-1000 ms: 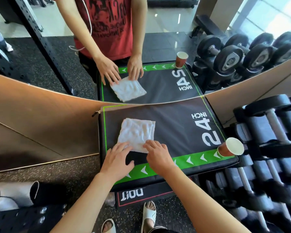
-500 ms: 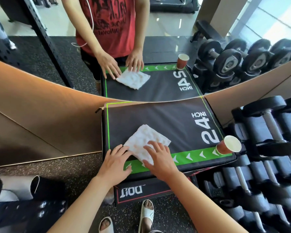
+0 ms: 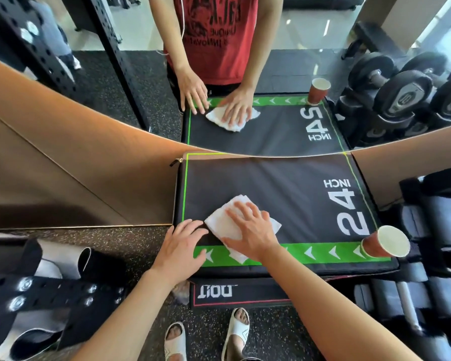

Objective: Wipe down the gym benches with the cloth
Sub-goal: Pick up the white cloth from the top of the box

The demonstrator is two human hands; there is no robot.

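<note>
A black padded box [image 3: 284,186] with a green border and "24 INCH" lettering stands against a mirror. A folded white cloth [image 3: 220,220] lies on its near left part, reaching onto the green strip. My right hand [image 3: 250,230] lies flat on the cloth with fingers spread, pressing it down. My left hand [image 3: 182,246] rests flat on the box's near left corner, beside the cloth and touching its edge, holding nothing.
A red paper cup [image 3: 385,243] lies tipped at the box's near right corner. Dumbbells on a rack [image 3: 432,230] stand to the right. A wooden ledge [image 3: 76,183] and the mirror lie behind. A black perforated frame [image 3: 50,293] is at lower left. My sandalled feet [image 3: 206,334] are below.
My right hand has slid fully onto the cloth and pushed it right and slightly forward. My left hand has come off the cloth to the box's corner.
</note>
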